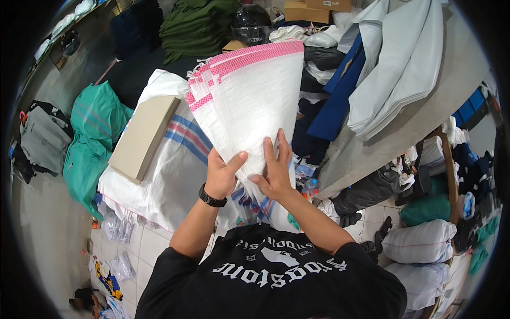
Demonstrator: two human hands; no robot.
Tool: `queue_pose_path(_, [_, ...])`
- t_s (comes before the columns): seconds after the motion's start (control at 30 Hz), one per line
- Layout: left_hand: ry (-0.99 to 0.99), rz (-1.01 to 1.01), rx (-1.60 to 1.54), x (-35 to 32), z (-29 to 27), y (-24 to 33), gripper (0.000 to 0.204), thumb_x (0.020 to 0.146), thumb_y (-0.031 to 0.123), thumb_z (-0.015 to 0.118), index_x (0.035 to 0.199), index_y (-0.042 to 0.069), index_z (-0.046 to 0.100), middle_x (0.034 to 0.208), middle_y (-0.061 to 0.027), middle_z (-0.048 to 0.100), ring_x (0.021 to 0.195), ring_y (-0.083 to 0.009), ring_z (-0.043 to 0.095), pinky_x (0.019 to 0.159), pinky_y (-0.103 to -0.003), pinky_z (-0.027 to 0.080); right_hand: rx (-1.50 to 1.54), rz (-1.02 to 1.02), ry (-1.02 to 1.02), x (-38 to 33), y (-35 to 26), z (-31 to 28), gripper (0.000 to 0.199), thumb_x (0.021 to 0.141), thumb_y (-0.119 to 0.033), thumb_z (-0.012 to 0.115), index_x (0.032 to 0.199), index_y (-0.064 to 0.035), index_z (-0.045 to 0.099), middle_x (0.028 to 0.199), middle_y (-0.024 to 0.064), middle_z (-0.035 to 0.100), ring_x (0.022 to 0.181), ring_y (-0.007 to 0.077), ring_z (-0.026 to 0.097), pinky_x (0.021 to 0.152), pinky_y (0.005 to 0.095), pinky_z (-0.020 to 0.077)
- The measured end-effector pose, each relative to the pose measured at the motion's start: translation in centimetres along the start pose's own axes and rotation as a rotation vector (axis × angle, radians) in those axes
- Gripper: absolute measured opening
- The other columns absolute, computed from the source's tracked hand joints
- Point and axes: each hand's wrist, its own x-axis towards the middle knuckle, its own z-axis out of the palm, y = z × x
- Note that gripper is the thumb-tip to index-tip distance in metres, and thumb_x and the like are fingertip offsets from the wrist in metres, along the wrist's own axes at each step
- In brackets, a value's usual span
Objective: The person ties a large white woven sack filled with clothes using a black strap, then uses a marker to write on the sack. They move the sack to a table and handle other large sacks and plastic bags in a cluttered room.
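In front of me is a bundle of white woven sacks (260, 101) with pink checked edges, gathered narrow at the near end and fanned out at the far end. My left hand (221, 174), a dark watch on its wrist, grips the narrow end from the left, thumb on top. On the right side of that end, my right hand (275, 169) has its thumb and fingers around the sacks, the fingers lying on the upper face. Loose threads hang at the bundle's far left corner. The undersides of both hands are hidden.
A flat beige box (143, 139) lies on a large white sack (183, 159) with blue and red stripes. Green bundles (95, 125) stand at the left, folded green cloth (196, 26) at the back. Grey-white sheets (398, 69) drape over a table on the right. Stuffed sacks (419, 240) sit lower right.
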Motion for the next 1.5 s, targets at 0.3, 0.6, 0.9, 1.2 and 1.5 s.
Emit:
queue_pose_path(0.3, [-0.014, 0.025, 0.056, 0.4, -1.1, 0.6, 0.049, 0.089, -0.002, 0.063, 0.134, -0.002, 0.045, 0.128, -0.0145, 0.058, 0.115, -0.0233, 0.059, 0.097, -0.037, 0.049, 0.185, 0.009, -0.054, 0.6, 0.6, 1.1, 0.060, 0.098, -0.046, 0.048, 0.147, -0.0131, 0.040, 0.153, 0.0296, 0.020, 0.131, 0.0419, 0.028, 0.109, 0.0511, 0.0176])
queue_pose_path(0.6, [0.038, 0.178, 0.195, 0.8, -2.1, 2.1, 0.040, 0.089, 0.000, 0.065, 0.127, -0.004, 0.050, 0.119, -0.0126, 0.063, 0.105, -0.0178, 0.061, 0.092, -0.032, 0.049, 0.391, 0.082, 0.259, 1.9, 0.5, 1.9, 0.007, 0.094, -0.006, 0.058, 0.097, -0.0012, 0.055, 0.103, 0.0141, 0.061, 0.091, 0.0245, 0.060, 0.081, 0.0316, 0.0462])
queue_pose_path(0.9, [0.344, 0.117, 0.177, 3.8, -11.3, 3.9, 0.048, 0.083, -0.002, 0.064, 0.129, -0.002, 0.048, 0.118, -0.0115, 0.062, 0.102, -0.0202, 0.061, 0.091, -0.033, 0.048, 0.459, 0.621, 0.795, 5.9, 6.5, -12.5, 0.005, 0.095, -0.007, 0.056, 0.099, -0.0047, 0.056, 0.088, -0.0010, 0.053, 0.082, 0.0080, 0.046, 0.076, 0.0249, 0.0402])
queue_pose_path(1.2, [0.293, 0.158, -0.263, 7.7, -12.3, 0.3, 0.052, 0.079, 0.002, 0.057, 0.129, -0.004, 0.048, 0.116, -0.0152, 0.062, 0.105, -0.0261, 0.062, 0.089, -0.039, 0.052, 0.607, 0.171, 0.391, 13.1, 1.0, -20.3, 0.057, 0.090, -0.025, 0.064, 0.138, -0.0034, 0.041, 0.130, 0.0118, 0.054, 0.117, 0.0221, 0.054, 0.102, 0.0317, 0.0408])
queue_pose_path(1.5, [0.031, 0.207, -0.051, 9.8, -10.4, 4.4, 0.050, 0.078, 0.004, 0.060, 0.127, -0.003, 0.052, 0.114, -0.0161, 0.063, 0.097, -0.0256, 0.064, 0.088, -0.036, 0.052, 0.323, 0.694, -0.384, 10.8, 4.7, -12.8, 0.083, 0.075, -0.033, 0.083, 0.139, 0.0008, 0.042, 0.130, 0.0124, 0.054, 0.119, 0.0267, 0.053, 0.102, 0.0372, 0.0429])
